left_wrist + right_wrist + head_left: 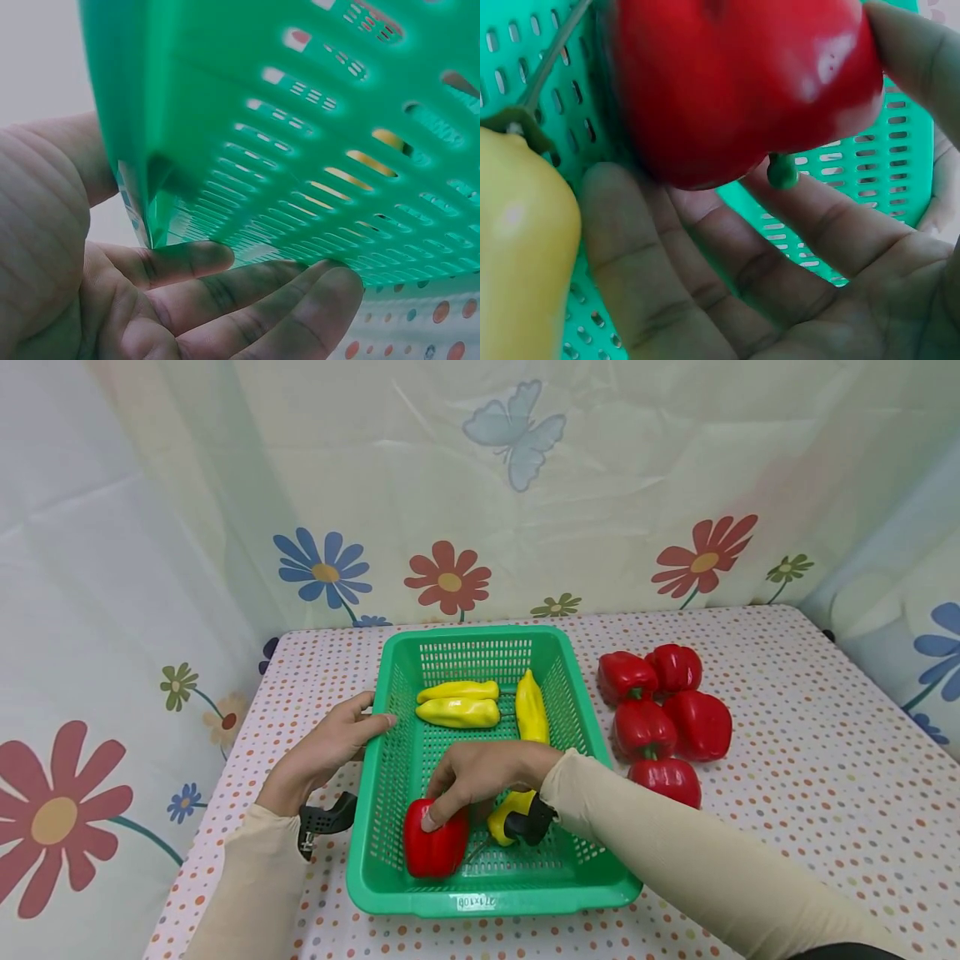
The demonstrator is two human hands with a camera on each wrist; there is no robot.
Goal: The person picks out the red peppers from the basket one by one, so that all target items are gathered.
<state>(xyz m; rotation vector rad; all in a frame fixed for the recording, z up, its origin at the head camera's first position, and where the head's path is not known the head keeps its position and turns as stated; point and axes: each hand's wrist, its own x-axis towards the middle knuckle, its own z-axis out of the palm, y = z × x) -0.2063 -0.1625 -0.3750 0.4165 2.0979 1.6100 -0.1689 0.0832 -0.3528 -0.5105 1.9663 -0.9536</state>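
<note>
My left hand (326, 747) holds the left side of a green slotted plastic basket (405, 902). Its thumb lies over the rim, while its fingers (247, 300) are against the outside of the wall. Inside the basket, at the front left, my right hand (487, 768) grips a red bell pepper (437, 852) between thumb and fingers. The right wrist view shows the pepper's short green stem (782, 171) towards the palm. Beside that hand a yellow pepper (525, 240) lies in the basket, partly hidden from above by my right wrist.
Two long yellow peppers (459, 713) lie side by side towards the basket's back, and another yellow pepper (531, 710) lies along its right side. Several red bell peppers (647, 728) are grouped on the dotted tabletop (795, 760) right of the basket. A flowered curtain (600, 527) hangs behind.
</note>
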